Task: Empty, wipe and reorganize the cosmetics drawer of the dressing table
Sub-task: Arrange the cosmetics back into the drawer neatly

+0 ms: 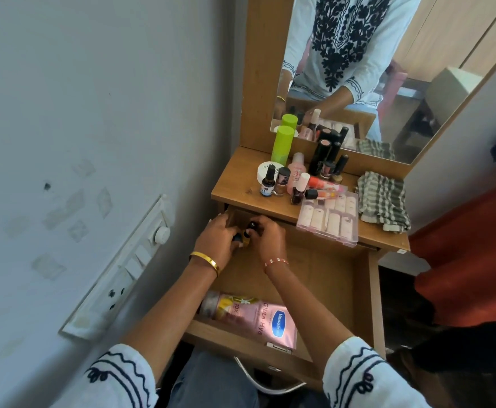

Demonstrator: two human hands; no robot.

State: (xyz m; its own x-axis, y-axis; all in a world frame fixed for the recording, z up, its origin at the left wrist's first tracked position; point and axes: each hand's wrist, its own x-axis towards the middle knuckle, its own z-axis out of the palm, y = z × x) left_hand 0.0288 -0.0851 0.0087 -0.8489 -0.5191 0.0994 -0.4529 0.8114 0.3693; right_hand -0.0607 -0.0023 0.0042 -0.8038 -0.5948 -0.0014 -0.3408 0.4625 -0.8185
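We begin with the grey wall [79, 113] on the left, which carries a white switch panel [123, 266]. Next comes the tall mirror [417, 83] in its wooden frame, standing at the back of the counter [241, 184]; in it we see the reflection of a white embroidered top. The drawer [329, 275] under the counter is pulled out towards us, and most of its wooden floor is bare. At its near left corner a pink lotion tube [258, 319] lies on its side along the front wall, cap to the left, partly hidden by the forearms. On the right end of the counter we find a folded checked cloth [383, 200]. Just beside it, to its left, lies a clear case of nail tips [329, 219] that juts a little past the counter's front edge. Both hands reach into the drawer's far left corner, close together. The left hand [216, 238] has its fingers curled round one of the small bottles [245, 234], and the right hand [270, 238] has its fingers curled round another with a dark cap; how many they hold we cannot tell. Further back on the counter stand a green can [283, 144], a white jar [266, 169], dark lipsticks [323, 151] and a crowded cluster of nail polish bottles [283, 176]. A gold bangle [205, 262] sits on the left wrist, a beaded bracelet [276, 262] on the right
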